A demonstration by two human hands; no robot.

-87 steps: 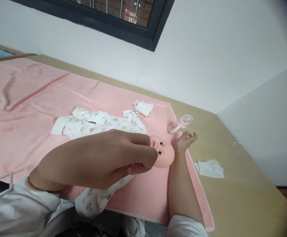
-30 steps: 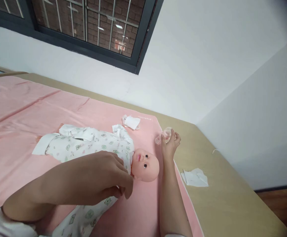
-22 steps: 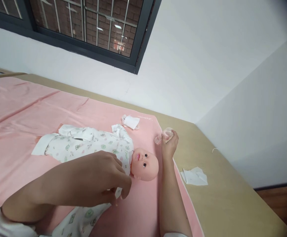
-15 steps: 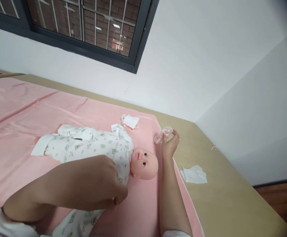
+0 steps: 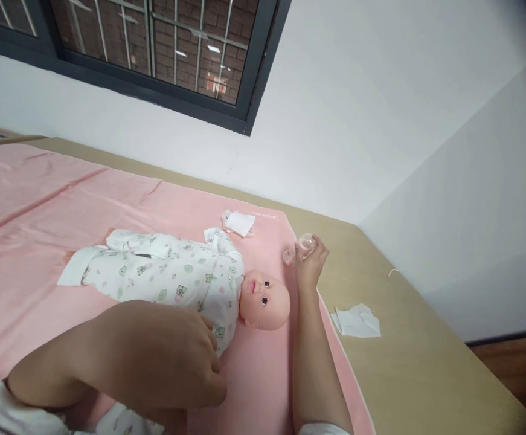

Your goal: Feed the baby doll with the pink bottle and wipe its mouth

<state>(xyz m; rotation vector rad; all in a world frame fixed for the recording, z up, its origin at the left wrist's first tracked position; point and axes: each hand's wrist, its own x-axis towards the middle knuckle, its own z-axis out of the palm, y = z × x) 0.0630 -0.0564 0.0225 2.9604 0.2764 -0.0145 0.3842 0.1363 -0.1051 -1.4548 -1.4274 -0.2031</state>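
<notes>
Right hand (image 5: 311, 262) is way out front, clamped round the bottle (image 5: 288, 255); left hand (image 5: 172, 356) is curled knuckles-up by the doll (image 5: 185, 269), can't tell if it's holding anything.

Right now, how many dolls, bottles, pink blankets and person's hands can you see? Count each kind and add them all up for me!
Doll: 1
Bottle: 1
Pink blanket: 1
Hands, left hand and right hand: 2
Total: 5
</notes>
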